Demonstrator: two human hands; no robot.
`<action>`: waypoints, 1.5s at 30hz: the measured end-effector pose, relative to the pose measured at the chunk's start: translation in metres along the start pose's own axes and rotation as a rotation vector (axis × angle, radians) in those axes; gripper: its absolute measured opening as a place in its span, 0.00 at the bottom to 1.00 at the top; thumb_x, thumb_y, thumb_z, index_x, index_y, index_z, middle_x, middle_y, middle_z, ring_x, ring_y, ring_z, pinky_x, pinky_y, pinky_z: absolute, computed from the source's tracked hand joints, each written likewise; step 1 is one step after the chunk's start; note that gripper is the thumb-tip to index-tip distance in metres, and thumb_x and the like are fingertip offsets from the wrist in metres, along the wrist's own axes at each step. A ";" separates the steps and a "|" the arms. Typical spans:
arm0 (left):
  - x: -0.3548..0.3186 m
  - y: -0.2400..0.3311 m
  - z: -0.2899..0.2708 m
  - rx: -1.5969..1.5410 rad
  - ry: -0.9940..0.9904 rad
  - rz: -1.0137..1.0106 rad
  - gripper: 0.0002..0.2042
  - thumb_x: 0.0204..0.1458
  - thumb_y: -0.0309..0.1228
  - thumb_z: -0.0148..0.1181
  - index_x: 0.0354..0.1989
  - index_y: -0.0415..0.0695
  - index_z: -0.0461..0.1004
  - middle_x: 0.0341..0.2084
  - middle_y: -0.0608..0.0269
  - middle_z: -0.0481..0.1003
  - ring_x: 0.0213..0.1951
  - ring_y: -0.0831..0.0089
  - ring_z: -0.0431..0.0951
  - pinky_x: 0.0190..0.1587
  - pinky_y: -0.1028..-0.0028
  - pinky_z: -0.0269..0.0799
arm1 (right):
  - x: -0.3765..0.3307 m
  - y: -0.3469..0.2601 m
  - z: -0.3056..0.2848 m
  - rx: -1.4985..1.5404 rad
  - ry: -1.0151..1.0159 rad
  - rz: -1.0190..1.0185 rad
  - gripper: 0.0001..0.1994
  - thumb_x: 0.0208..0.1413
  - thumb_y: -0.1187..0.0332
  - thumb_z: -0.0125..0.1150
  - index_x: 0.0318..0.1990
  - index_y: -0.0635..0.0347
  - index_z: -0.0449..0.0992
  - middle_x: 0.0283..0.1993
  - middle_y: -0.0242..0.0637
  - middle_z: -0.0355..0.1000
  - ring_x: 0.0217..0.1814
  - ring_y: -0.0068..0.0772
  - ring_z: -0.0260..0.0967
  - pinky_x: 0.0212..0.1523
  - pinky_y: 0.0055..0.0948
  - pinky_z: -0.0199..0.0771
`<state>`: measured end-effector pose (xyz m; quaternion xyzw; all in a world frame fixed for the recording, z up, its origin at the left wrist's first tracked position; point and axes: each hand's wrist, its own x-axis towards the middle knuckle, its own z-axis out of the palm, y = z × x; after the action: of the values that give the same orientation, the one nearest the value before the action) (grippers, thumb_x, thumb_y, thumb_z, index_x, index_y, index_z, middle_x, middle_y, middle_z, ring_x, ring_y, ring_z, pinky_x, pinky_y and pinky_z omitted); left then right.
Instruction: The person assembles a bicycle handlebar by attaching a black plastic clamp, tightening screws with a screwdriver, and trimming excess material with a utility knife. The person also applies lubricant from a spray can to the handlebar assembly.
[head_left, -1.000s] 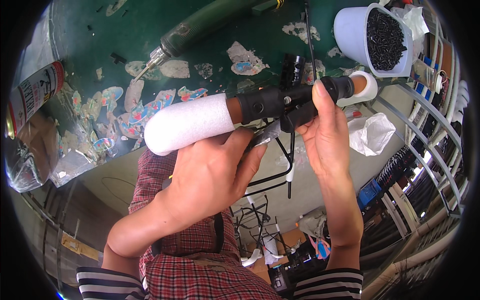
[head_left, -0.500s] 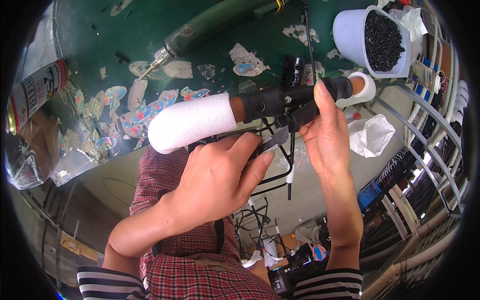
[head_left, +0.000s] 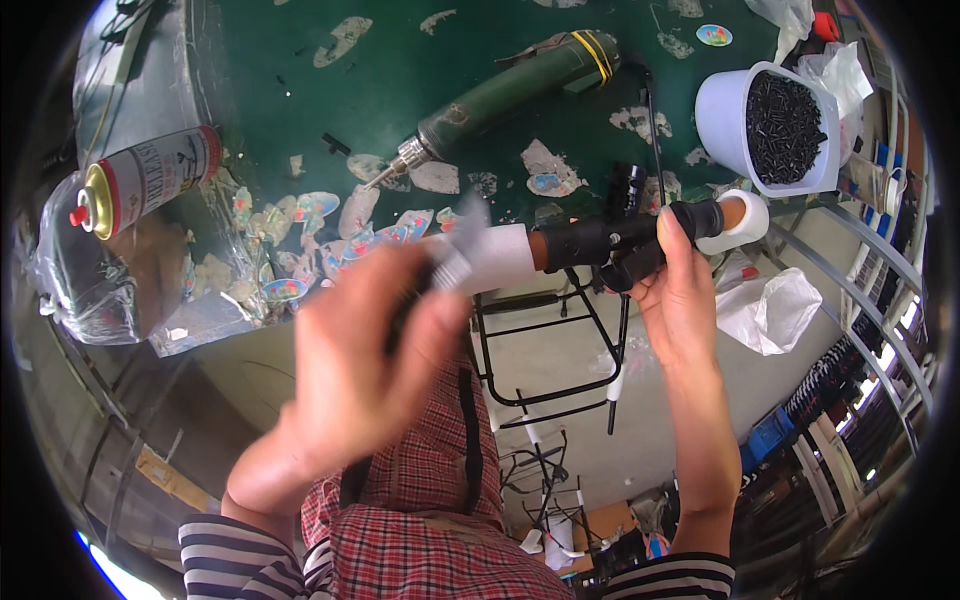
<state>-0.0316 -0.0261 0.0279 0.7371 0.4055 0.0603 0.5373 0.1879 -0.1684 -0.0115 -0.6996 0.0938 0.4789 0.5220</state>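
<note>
A black tubular frame with brown sections lies across the front of the green-topped table. One white foam sleeve covers its left end, and another white foam sleeve covers its right end. My right hand grips the frame at a black joint, thumb on top and fingers underneath. My left hand, smeared by motion, is closed around a knife with a grey blade, which passes in front of the left sleeve. Whether the blade touches the sleeve I cannot tell.
A green power screwdriver lies on the table. Beyond the right sleeve stands a pale tub of black screws. A spray can lies at left, among scattered peeling stickers. Metal racks stand at right.
My left hand has lifted the knife away from the frame's middle, up and to the left over the left sleeve. My right hand keeps its grip. The whole view has shifted.
</note>
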 end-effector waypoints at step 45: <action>0.004 -0.008 0.146 -1.299 0.095 -0.477 0.04 0.60 0.27 0.56 0.39 0.39 0.73 0.31 0.65 0.74 0.31 0.78 0.75 0.37 0.72 0.79 | 0.001 -0.006 -0.004 -0.061 -0.080 0.039 0.22 0.60 0.51 0.61 0.42 0.65 0.71 0.36 0.39 0.76 0.32 0.27 0.78 0.30 0.24 0.81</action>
<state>0.0434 -0.1315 -0.0410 0.1536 0.4614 0.2034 0.8498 0.1947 -0.1686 -0.0086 -0.6935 0.0716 0.5193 0.4942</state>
